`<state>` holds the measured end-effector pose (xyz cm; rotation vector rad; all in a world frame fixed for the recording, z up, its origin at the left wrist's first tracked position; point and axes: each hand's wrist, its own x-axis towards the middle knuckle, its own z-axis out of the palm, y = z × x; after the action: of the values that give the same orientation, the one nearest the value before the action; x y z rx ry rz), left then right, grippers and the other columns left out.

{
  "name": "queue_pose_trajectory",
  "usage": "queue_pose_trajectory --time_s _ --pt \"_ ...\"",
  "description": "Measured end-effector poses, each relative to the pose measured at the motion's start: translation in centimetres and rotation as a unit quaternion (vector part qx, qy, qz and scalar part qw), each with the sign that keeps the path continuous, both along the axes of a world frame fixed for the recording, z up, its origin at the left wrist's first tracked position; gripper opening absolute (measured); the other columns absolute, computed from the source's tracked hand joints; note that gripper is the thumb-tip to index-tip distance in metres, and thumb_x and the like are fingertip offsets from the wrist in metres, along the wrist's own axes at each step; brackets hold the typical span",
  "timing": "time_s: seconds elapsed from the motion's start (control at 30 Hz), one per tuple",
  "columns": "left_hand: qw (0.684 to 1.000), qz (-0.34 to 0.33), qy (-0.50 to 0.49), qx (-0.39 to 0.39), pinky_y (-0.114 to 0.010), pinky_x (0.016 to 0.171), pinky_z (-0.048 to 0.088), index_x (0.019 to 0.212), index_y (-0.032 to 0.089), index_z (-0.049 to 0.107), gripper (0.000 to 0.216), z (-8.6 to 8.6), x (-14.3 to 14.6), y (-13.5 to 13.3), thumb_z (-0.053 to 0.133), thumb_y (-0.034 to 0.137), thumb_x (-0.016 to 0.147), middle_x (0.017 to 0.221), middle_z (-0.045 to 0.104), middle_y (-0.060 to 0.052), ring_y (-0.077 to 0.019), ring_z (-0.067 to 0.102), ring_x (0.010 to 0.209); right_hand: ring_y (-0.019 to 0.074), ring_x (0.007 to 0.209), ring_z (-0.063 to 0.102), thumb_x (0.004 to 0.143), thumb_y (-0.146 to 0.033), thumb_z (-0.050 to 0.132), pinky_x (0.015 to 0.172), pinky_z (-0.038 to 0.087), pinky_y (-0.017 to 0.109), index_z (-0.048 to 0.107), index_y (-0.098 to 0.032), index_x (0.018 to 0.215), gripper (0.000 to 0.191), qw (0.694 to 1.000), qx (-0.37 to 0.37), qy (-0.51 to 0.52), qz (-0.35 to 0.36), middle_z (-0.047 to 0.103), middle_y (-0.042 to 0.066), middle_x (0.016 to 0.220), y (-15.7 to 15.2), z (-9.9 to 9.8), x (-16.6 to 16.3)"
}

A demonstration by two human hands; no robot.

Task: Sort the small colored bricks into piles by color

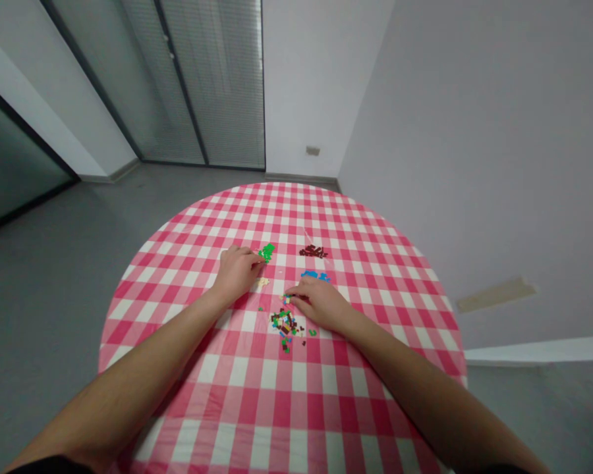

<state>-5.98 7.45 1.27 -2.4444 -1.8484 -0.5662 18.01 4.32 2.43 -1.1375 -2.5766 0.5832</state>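
A round table with a pink and white checked cloth (pixel 257 395) carries small heaps of tiny coloured bricks. My left hand (pixel 236 271) lies knuckles up with its fingertips pinched at the edge of a green heap (pixel 267 251). My right hand (pixel 319 304) rests fingers curled, its tips pinched at the top of a mixed-colour heap (pixel 285 322). Whatever the fingertips hold is too small to make out. A blue heap (pixel 315 274) lies just beyond my right hand. A dark red heap (pixel 313 251) sits farther back. A few cream pieces (pixel 262 282) lie between my hands.
A grey wall (pixel 474 164) stands close behind the table on the right. Grey floor (pixel 54 263) spreads to the left, bounded by glass partitions with blinds (pixel 202 79). A wall socket (pixel 312 151) sits low on the far white wall.
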Motion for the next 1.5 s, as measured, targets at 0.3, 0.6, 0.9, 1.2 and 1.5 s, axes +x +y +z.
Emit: queue_pose_trajectory --time_s 0.3,0.6,0.9,1.2,1.5 --pt "0.999 0.052 0.008 -0.014 -0.041 0.073 0.036 0.087 0.024 0.078 0.022 0.5 0.1 0.0 0.059 0.034 0.092 0.094 0.072 -0.009 -0.0310 0.056 0.093 0.0194 0.082 0.061 0.093 -0.017 0.060 0.070 0.044 0.030 0.078 -0.018 0.104 0.022 1.000 0.002 0.004 -0.001 0.070 0.010 0.089 0.1 -0.2 0.0" --pt "0.999 0.034 0.010 -0.021 -0.041 0.073 0.036 0.084 0.024 0.078 0.026 0.9 0.6 -0.5 0.055 0.032 0.093 0.095 0.072 -0.009 -0.0315 0.055 0.094 0.0199 0.082 0.062 0.091 -0.018 0.063 0.070 0.045 0.030 0.079 -0.020 0.099 0.018 1.000 0.003 0.018 0.007 0.072 0.008 0.089 0.0 -0.1 0.0" --pt "0.999 0.032 -0.001 -0.006 -0.040 0.078 0.035 0.086 0.023 0.078 0.028 1.5 0.8 -1.4 0.054 0.034 0.094 0.096 0.072 -0.008 -0.0289 0.053 0.094 0.0178 0.081 0.062 0.094 -0.020 0.062 0.072 0.044 0.028 0.075 -0.014 0.091 0.014 0.999 -0.017 0.025 -0.011 0.070 0.009 0.088 0.2 0.1 -0.1" --pt "0.999 -0.024 -0.034 0.014 -0.041 0.081 0.036 0.084 0.023 0.077 0.024 0.8 0.6 -1.7 0.057 0.031 0.093 0.095 0.071 -0.007 -0.0272 0.056 0.093 0.0187 0.084 0.062 0.094 -0.018 0.061 0.072 0.045 0.029 0.076 -0.016 0.102 0.017 1.000 0.017 0.015 0.002 0.069 0.009 0.092 0.2 -0.2 0.2" --pt "0.994 -0.057 -0.084 0.035 -0.043 0.082 0.038 0.081 0.021 0.077 0.023 0.3 0.2 -1.3 0.058 0.029 0.093 0.092 0.070 -0.008 -0.0269 0.057 0.090 0.0194 0.082 0.061 0.094 -0.020 0.060 0.070 0.044 0.031 0.076 -0.014 0.093 0.017 1.000 0.000 -0.014 0.025 0.068 0.011 0.091 0.2 0.3 0.1"
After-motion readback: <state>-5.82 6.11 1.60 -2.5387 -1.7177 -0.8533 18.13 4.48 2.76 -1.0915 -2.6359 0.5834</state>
